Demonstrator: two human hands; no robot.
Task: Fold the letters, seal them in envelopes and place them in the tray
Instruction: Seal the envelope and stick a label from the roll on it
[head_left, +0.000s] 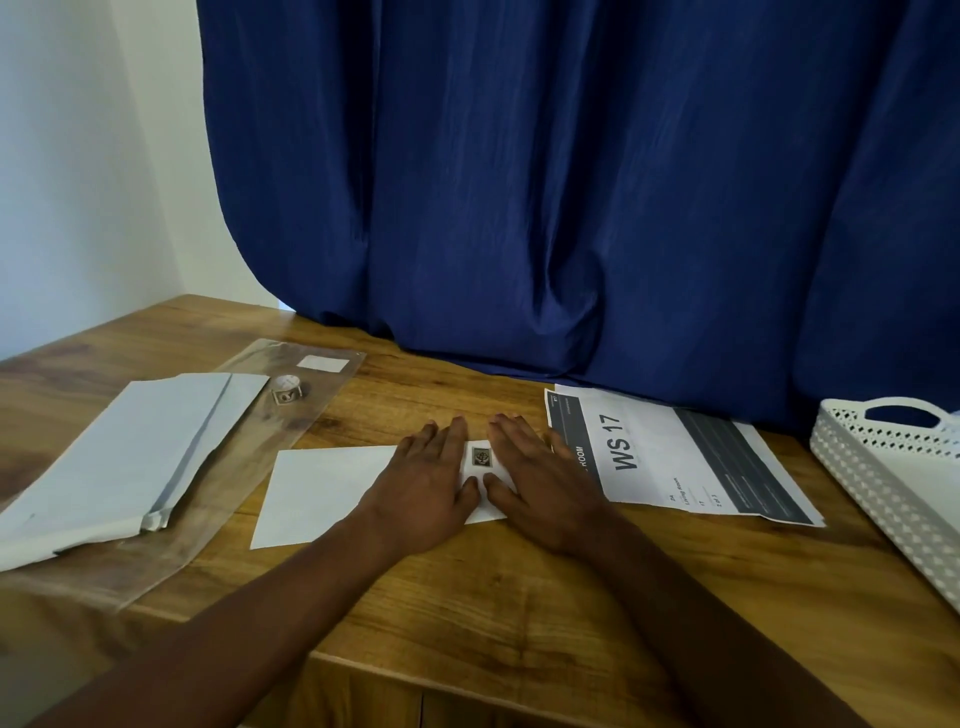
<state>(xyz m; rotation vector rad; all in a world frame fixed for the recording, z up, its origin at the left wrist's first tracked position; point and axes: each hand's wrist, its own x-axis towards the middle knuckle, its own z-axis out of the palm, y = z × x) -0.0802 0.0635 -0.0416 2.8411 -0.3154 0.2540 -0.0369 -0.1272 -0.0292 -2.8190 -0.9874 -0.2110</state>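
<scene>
A white envelope (317, 493) lies flat on the wooden table (519, 597) in front of me, with a small dark square sticker (481, 457) on it. My left hand (423, 493) and my right hand (545, 488) rest palm down on the envelope, fingers spread, on either side of the sticker. Printed letter sheets (675, 457) marked "WS 17" lie to the right, partly under my right hand. A white perforated tray (883, 483) stands at the far right edge.
A stack of white envelopes (119, 462) lies at the left on a clear plastic sleeve (270, 431). A small roll of stickers (287, 388) sits on that sleeve. A dark blue curtain (571, 182) hangs along the table's back edge.
</scene>
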